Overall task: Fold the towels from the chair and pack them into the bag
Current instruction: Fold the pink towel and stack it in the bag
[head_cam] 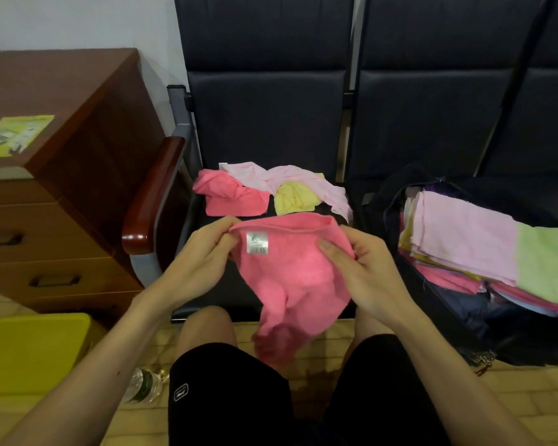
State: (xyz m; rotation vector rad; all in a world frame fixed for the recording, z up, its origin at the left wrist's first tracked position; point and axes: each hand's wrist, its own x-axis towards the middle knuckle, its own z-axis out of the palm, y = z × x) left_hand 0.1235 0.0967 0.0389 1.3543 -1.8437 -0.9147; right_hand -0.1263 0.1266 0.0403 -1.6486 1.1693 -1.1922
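A bright pink towel [290, 278] hangs between both hands over the front edge of the chair [264, 123] seat. Its top hem is stretched from one grip to the other and its lower part droops in loose folds toward the knees. The left hand [203, 252] pinches the hem's left corner, thumb on top and fingers curled beneath. The right hand [361, 268] pinches the right corner, thumb pressed on the near face of the cloth. A white label [257, 243] shows just beside the left grip. Both forearms reach forward, wrists about level. On the seat behind lie a crumpled pink towel [229, 196], a yellow towel [295, 196] and a pale pink towel [284, 177]. To the right, the open black bag [522, 342] holds a stack of folded towels [464, 243].
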